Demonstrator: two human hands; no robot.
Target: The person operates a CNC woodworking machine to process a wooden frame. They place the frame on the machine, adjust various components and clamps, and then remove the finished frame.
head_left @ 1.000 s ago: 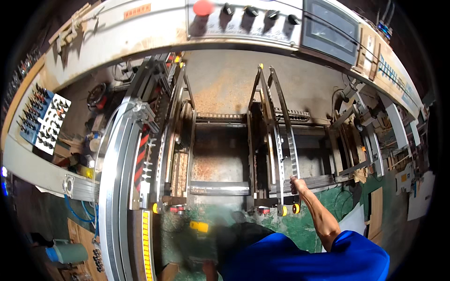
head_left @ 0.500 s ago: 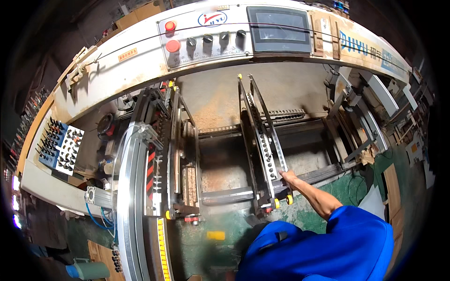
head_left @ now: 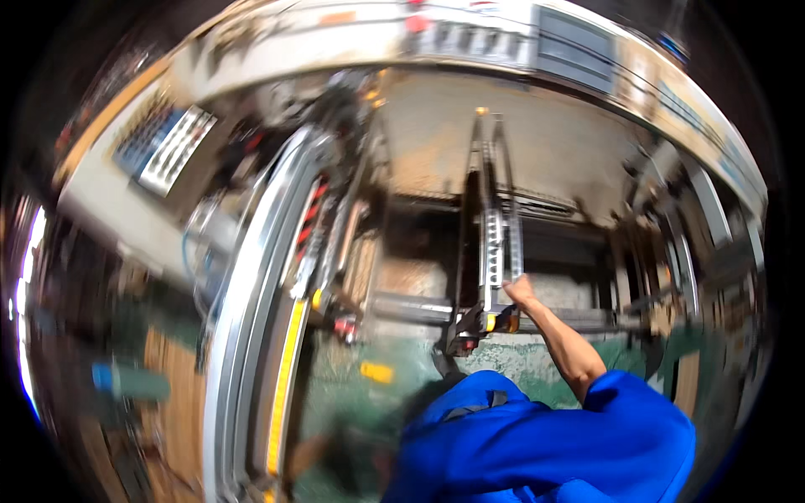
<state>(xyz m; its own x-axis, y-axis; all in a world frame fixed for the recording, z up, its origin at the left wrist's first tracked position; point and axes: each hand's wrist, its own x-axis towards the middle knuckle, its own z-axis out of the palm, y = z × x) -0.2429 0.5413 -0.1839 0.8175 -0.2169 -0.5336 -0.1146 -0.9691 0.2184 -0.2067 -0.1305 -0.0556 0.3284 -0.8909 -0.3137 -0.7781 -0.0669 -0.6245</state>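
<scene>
My right hand (head_left: 520,289) is closed around the near end of a narrow metal rail on a carriage (head_left: 493,251), which has a row of dark round pieces and a yellow wheel (head_left: 490,321) at its front. To the left stand a second carriage (head_left: 360,251) and a long aluminium beam (head_left: 256,285) with a yellow scale strip (head_left: 289,373) along it. My left hand is not in view. The picture is blurred by motion.
A white gantry (head_left: 285,46) with knobs, red buttons and a screen (head_left: 572,50) spans the top. A rack of bits (head_left: 172,147) sits at left, a green container (head_left: 130,381) below it. Side frames (head_left: 696,218) stand at right, over a green floor (head_left: 352,419).
The carriage in my right hand has moved left, narrowing the gap to the other carriage. My grip stays on it, and the camera's view has shifted and turned.
</scene>
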